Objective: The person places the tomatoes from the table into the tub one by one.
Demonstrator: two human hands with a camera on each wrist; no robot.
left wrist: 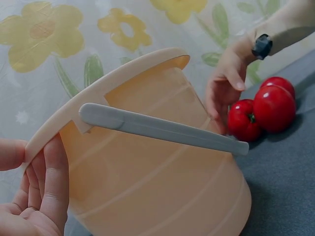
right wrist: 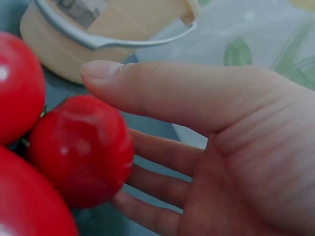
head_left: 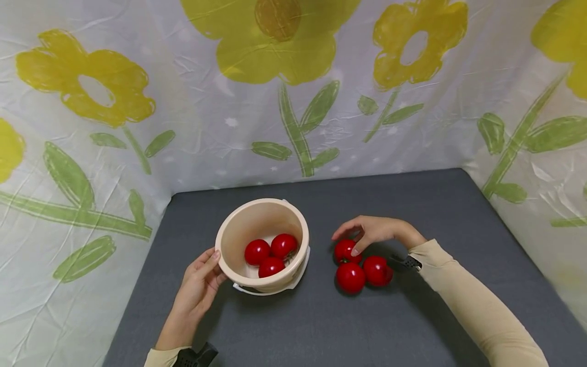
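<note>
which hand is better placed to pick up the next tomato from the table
Probably the right hand: its thumb and fingers are spread around the farthest tomato on the table. The left hand grips the bucket by its rim, on the side away from that tomato.

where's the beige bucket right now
In the head view, the beige bucket is just left of centre, between the left hand, which grips its edge, and the three tomatoes on the dark tabletop to its right.
</note>
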